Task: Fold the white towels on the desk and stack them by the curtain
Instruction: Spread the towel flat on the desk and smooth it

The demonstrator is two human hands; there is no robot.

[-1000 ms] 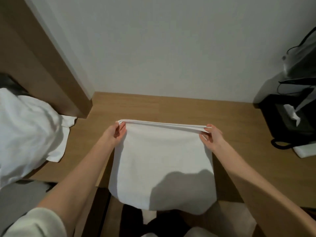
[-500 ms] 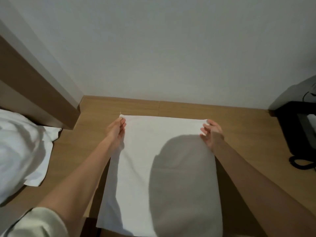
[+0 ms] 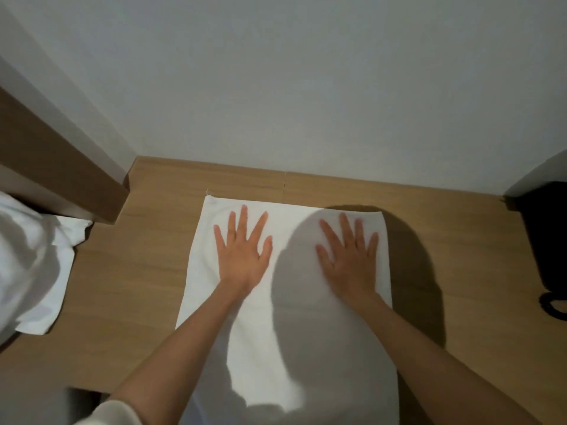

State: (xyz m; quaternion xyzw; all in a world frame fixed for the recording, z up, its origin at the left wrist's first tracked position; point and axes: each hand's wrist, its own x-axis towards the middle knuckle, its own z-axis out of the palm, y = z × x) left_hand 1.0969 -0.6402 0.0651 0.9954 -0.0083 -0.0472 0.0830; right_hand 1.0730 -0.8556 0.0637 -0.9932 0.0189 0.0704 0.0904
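Head view: white towel [image 3: 285, 326] lies flat on the wooden desk [image 3: 129, 286], from frame centre down to 6 o'clock. Its far edge sits near the wall [image 3: 306, 87] and its near end runs out of the bottom of the frame.

Left hand [image 3: 242, 256] is palm-down on the towel's 11 o'clock area, fingers straight and spread, gripping nothing. Right hand [image 3: 349, 259] is palm-down at the towel's 1 o'clock, also with straight, spread fingers and no grip. Both point toward 12. A head-shaped shadow covers the towel's right half and the right hand.

A loose heap of white cloth [image 3: 30, 265] is at 9 o'clock, well apart from the towel and partly off the desk edge. The brown wood panel [image 3: 55, 167] is at 10 o'clock and the black bag [image 3: 546, 240] at 3 o'clock, cut by the frame. A pale sleeve cuff [image 3: 113, 414] is at 7 o'clock.
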